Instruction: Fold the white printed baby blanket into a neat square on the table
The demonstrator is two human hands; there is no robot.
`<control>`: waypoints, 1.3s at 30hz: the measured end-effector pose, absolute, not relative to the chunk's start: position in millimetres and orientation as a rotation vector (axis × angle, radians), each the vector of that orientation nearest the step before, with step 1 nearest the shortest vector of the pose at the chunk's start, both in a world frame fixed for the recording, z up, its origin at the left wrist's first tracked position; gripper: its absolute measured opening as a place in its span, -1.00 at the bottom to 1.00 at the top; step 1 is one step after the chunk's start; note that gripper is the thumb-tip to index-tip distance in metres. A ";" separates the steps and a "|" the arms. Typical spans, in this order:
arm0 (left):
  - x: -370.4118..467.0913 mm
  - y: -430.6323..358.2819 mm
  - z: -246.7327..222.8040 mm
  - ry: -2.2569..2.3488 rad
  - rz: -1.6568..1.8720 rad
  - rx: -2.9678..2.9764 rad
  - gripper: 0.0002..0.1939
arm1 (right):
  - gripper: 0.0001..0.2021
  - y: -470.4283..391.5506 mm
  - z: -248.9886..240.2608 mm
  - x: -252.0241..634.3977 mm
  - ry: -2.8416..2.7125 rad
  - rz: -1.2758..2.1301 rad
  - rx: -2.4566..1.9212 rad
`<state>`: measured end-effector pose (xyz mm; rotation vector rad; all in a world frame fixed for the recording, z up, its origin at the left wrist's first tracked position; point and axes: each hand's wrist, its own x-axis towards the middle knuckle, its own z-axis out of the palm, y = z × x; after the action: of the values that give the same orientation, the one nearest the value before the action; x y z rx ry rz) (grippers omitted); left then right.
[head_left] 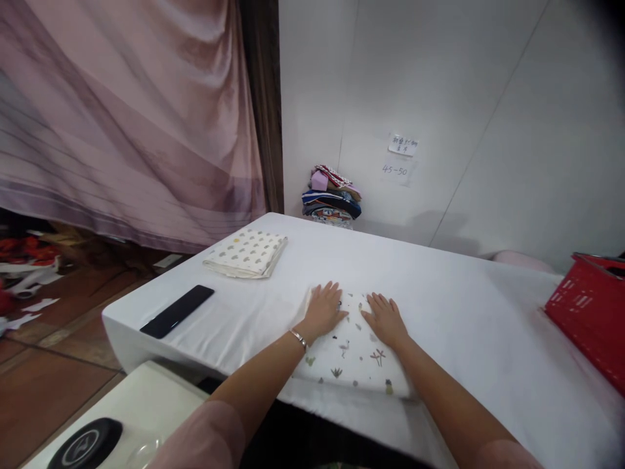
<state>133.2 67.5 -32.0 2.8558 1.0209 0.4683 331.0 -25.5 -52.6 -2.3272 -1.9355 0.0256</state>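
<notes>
A folded white cloth (359, 365) printed with small plants, a flamingo and a pineapple lies at the near edge of the table. My left hand (325, 311) rests flat on its far left part, fingers spread, a silver bracelet on the wrist. On its far right part lies my right hand (387, 319), palm down, fingers stretched out. Neither hand grips the cloth. Farther left on the table is another folded cloth (249, 253), cream with grey motifs and one yellow one.
The table (463, 312) has a white cover. A black phone (178, 311) lies near its left edge. To the right stands a red basket (590, 312). Behind the table is a stack of folded fabrics (333, 198) by the wall. A pink curtain (146, 117) hangs at left.
</notes>
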 end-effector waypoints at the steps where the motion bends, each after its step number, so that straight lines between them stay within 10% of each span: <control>1: 132.5 69.4 -37.3 1.071 0.407 2.821 -0.38 | -0.39 -25.9 -52.3 330.4 -1.939 0.033 -2.325; 23: 125.1 78.6 -57.6 1.146 0.330 2.904 -0.43 | -0.36 3.2 -34.6 259.4 -2.176 0.431 -1.921; 39: 127.8 75.5 -45.4 1.163 0.238 2.794 -0.31 | -0.32 -33.0 -55.3 353.9 -2.057 0.075 -2.235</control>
<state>127.8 75.5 -45.4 2.7940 1.1632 0.2382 353.9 -33.0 -55.3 -2.2354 -2.0571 0.0748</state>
